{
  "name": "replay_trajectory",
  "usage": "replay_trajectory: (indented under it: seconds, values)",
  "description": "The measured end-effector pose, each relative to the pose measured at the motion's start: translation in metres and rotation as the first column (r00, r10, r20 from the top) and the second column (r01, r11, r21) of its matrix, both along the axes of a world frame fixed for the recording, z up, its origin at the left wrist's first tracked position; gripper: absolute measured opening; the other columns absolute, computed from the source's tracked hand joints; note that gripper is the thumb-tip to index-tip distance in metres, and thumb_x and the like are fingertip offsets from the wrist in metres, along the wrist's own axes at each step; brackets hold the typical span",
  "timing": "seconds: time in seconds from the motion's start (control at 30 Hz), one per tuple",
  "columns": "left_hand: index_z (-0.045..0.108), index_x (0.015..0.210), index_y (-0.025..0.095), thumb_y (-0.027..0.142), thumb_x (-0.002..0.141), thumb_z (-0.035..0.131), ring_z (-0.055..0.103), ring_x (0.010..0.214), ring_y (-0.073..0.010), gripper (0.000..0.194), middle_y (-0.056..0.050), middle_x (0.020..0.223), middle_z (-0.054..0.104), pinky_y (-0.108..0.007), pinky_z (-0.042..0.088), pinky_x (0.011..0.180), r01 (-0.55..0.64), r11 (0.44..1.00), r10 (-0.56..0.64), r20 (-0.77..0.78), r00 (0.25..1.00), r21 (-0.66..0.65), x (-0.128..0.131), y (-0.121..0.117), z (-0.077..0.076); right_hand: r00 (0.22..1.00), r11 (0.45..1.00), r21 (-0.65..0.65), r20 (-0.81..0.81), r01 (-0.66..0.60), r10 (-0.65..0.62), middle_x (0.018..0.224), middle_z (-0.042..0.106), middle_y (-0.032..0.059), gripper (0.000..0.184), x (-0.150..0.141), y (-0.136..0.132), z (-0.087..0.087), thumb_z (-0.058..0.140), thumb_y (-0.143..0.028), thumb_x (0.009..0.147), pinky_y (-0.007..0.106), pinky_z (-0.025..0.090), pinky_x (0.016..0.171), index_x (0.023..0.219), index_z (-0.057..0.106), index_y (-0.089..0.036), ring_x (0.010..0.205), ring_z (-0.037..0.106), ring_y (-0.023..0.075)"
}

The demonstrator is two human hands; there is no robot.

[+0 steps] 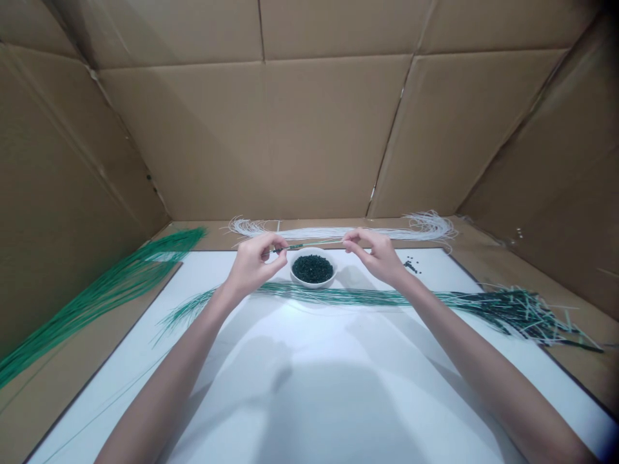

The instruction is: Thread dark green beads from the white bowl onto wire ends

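My left hand (254, 261) and my right hand (374, 252) are raised over a small white bowl (313, 278) filled with dark green beads (313, 267). Each hand pinches one end of a thin strand (316, 243) stretched level between them, part green and part white. A few dark beads sit on the strand close to my left fingertips. Both hands have their fingers closed in a pinch. The bowl stands on a white sheet (300, 361).
A bundle of white strands (338, 231) lies behind the bowl. Green strands (348, 296) stretch across the sheet in front of it, ending in a tangled heap at right (522, 309). Another green bundle (97, 296) lies at left. Loose beads (412, 265) sit beside my right hand. Cardboard walls surround everything.
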State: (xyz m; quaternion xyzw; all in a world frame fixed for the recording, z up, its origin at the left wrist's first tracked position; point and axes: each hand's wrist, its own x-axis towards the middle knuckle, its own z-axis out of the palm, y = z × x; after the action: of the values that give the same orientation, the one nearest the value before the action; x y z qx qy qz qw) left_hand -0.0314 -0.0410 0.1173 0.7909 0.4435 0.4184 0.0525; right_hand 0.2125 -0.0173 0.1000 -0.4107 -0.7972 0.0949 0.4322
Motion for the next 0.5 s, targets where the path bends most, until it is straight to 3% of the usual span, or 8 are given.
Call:
replay_trajectory:
  seconds: [0.1, 0.27, 0.5]
  values:
    - [0.056, 0.075, 0.017, 0.022, 0.07, 0.054, 0.039, 0.051, -0.0055, 0.008, 0.003, 0.066, 0.055, -0.017, 0.034, 0.051, 0.004, 1.0, -0.004, 0.01, 1.0, -0.008, 0.0, 0.001, -0.002, 1.0, 1.0, -0.005, -0.002, -0.003, 0.003, 0.062, 0.059, 0.0003, 0.014, 0.0, 0.0, 0.0, 0.047, -0.027, 0.08, 0.024, 0.037, 0.059, 0.074, 0.055, -0.019, 0.063, 0.055, 0.0143]
    - [0.055, 0.09, 0.017, 0.036, 0.068, 0.06, 0.045, 0.054, -0.0065, 0.029, 0.002, 0.066, 0.055, -0.017, 0.034, 0.05, 0.004, 1.0, -0.003, 0.04, 0.999, -0.03, 0.004, 0.002, -0.008, 1.0, 1.0, -0.012, 0.0, -0.019, 0.019, 0.065, 0.06, 0.0009, 0.012, -0.002, -0.001, -0.003, 0.046, -0.025, 0.081, 0.025, 0.037, 0.06, 0.075, 0.055, -0.019, 0.065, 0.055, 0.0144]
    - [0.062, 0.078, 0.018, 0.029, 0.077, 0.052, 0.048, 0.058, -0.0068, 0.014, 0.0, 0.071, 0.061, -0.017, 0.036, 0.053, 0.035, 0.997, -0.036, 0.012, 0.999, 0.066, 0.009, 0.003, -0.013, 0.998, 1.0, -0.004, 0.049, -0.027, 0.028, 0.069, 0.061, 0.0017, 0.013, -0.002, 0.0, -0.004, 0.045, -0.024, 0.081, 0.026, 0.037, 0.063, 0.075, 0.055, -0.018, 0.066, 0.055, 0.0145]
